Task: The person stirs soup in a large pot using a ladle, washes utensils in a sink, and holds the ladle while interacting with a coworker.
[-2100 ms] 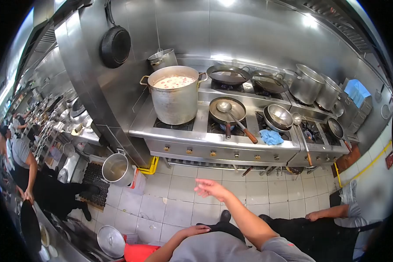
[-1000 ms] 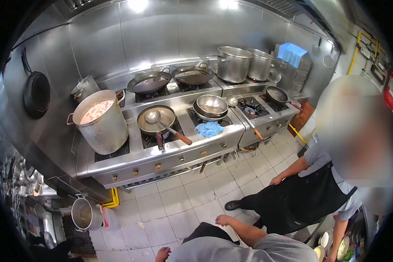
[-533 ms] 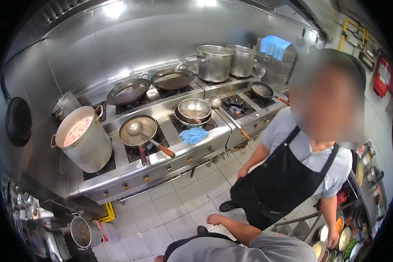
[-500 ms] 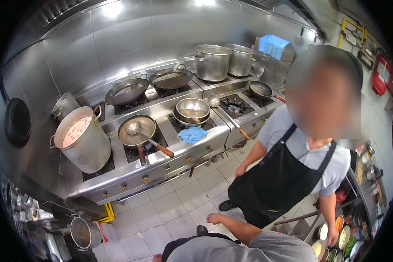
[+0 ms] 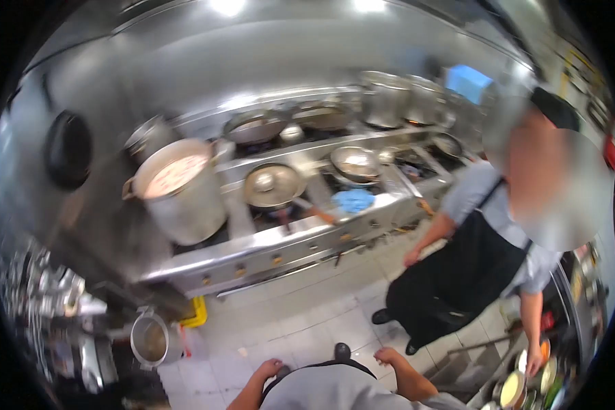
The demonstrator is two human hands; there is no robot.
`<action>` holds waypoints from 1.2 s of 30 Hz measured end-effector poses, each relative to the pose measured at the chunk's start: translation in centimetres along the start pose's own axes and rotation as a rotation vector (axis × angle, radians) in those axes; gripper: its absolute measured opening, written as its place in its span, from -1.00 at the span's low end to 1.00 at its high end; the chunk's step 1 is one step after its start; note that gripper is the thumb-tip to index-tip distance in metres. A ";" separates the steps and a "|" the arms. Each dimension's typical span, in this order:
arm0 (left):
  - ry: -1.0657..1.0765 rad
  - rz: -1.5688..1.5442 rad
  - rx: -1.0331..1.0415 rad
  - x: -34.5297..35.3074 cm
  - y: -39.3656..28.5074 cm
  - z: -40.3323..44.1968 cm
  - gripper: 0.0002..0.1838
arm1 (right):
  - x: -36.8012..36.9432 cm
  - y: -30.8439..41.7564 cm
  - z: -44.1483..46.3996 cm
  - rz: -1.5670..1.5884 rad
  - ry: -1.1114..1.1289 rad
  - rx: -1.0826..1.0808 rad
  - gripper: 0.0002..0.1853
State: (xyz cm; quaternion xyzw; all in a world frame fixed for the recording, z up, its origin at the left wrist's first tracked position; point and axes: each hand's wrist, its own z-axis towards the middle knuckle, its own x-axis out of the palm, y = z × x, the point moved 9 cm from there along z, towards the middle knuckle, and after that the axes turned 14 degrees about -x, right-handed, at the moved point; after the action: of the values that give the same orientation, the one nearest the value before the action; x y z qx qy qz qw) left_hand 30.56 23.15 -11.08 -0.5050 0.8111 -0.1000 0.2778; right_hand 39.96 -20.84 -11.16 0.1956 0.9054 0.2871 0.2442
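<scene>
My left hand (image 5: 271, 367) hangs low beside my body, fingers loosely curled in, with nothing visible in it. On the other side of my grey shirt (image 5: 321, 391), my right hand (image 5: 387, 355) is held over the floor, its fingers also curled and no object showing. Both hands are apart from the stove and a little blurred. Ahead stands the steel stove (image 5: 191, 266). On it are a large stockpot (image 5: 184, 208) with pinkish contents, a pan (image 5: 275, 195) with a ladle (image 5: 264, 182) resting in it, stacked pans (image 5: 355, 164) and a blue cloth (image 5: 353, 199).
A co-worker in a black apron (image 5: 451, 294) stands at right, one hand (image 5: 534, 359) by food containers (image 5: 512, 389). Tall pots (image 5: 385, 102) and woks (image 5: 254, 127) sit at the back. A steel pot (image 5: 149, 339) is low at left, near a yellow object (image 5: 196, 311).
My view has swung left, so the stove appears further right. My right arm has drawn back to my side, and my left hand has come into fuller view.
</scene>
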 end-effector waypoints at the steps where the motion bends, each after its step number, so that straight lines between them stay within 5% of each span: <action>1: 0.026 -0.089 -0.020 -0.8 1.1 -0.1 -0.62 | 1.7 -0.1 -1.9 0.155 -0.066 0.085 -0.69; 4: 0.066 -0.279 -0.180 -3.1 5.3 -1.5 -0.67 | 7.2 3.0 -4.5 0.400 -0.137 0.103 -0.70; 10: 0.164 0.006 -0.272 -4.1 11.1 -1.0 -0.65 | 13.0 3.5 -5.6 0.239 -0.191 0.080 -0.71; 16: 0.250 0.266 -0.098 -3.9 7.3 -2.7 -0.66 | 12.3 6.5 -8.2 0.007 -0.289 -0.113 -0.66; 22: 0.243 0.191 -0.053 -3.1 3.9 -0.7 -0.67 | 13.7 4.7 -7.9 0.341 -0.309 0.039 -0.58; 36: 0.182 0.190 0.283 0.5 -4.1 -5.6 -0.69 | 7.4 0.1 -12.0 0.175 -0.359 0.086 -0.59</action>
State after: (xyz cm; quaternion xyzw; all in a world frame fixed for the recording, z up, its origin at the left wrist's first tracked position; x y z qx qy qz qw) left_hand 30.45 20.13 -4.82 -0.3710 0.8547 -0.2318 0.2796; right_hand 27.38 -22.15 -4.94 0.3320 0.8383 0.2290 0.3670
